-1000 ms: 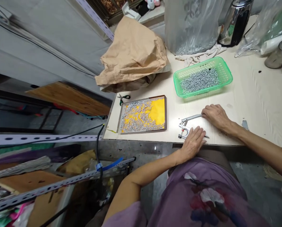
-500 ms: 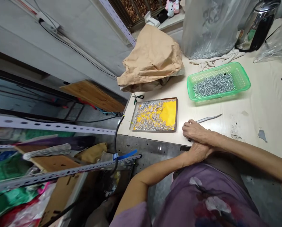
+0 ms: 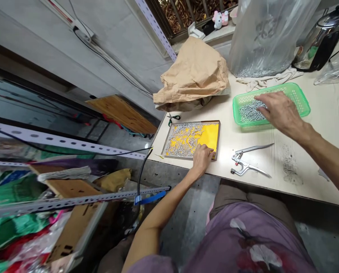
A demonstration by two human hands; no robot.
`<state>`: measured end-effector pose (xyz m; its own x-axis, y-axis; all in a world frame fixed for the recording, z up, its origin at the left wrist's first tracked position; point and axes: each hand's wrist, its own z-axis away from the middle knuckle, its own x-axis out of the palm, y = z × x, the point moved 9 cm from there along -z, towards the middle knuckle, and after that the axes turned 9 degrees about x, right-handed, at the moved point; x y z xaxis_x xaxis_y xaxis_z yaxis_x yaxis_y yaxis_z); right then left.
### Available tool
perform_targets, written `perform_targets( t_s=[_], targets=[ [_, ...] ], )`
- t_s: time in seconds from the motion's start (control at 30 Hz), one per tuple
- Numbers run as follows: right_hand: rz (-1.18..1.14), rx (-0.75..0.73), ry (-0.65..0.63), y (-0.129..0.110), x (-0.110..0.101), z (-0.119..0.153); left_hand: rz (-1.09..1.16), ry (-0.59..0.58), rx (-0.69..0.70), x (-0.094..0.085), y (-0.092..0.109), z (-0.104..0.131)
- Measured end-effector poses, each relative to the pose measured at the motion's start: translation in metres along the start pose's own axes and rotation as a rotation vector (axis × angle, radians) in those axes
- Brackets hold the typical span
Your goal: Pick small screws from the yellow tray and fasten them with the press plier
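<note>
My left hand (image 3: pixel 202 158) is at the near right corner of a shallow tray (image 3: pixel 217 138) with a yellow bottom. Its fingers are bent down among small silver metal pins (image 3: pixel 183 140); whatever they pinch is hidden. Over the front of a green plastic basket (image 3: pixel 304 108) hovers my right hand (image 3: pixel 281 112), thumb and fingers apart, with nothing visible in it. More silver pins (image 3: pixel 250 112) lie in that basket, partly covered by the hand. Silver hand pliers (image 3: pixel 247 165) with a spring lie on the table between both hands, touched by neither.
Small scissors (image 3: pixel 173 118) lie behind the tray. A crumpled brown paper bag (image 3: pixel 196 76), a large clear plastic bag (image 3: pixel 268 41) and an electric kettle (image 3: pixel 321 41) stand at the back. A black cable (image 3: pixel 141 167) hangs past the table's left edge.
My hands have come apart from each other near the table edge. The left went to the tray, the right up to the basket. The pliers, mostly covered before, now lie in full sight.
</note>
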<state>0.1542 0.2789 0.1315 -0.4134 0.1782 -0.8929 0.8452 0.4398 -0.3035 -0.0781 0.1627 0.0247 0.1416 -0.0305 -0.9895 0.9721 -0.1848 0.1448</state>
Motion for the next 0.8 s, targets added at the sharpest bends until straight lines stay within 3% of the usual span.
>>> perform_targets(
  t_s=[0.13,0.23,0.37,0.53,0.8],
  targets=[
    [-0.103,-0.137,-0.105,-0.019,0.028,0.052,-0.024,-0.212,0.059,0.014,-0.002,-0.009],
    [-0.16,-0.185,-0.219,-0.036,0.046,0.098,-0.094,-0.271,0.112,0.018,0.006,-0.013],
    [-0.116,-0.145,-0.277,-0.039,0.061,0.138,-0.18,-0.33,0.181,0.021,0.016,-0.017],
    [0.06,-0.091,-0.372,-0.04,0.078,0.165,-0.228,-0.405,0.251,0.027,0.018,-0.02],
    [0.082,0.0,-0.454,-0.042,0.084,0.174,-0.194,-0.382,0.289,0.027,0.014,-0.023]
  ],
)
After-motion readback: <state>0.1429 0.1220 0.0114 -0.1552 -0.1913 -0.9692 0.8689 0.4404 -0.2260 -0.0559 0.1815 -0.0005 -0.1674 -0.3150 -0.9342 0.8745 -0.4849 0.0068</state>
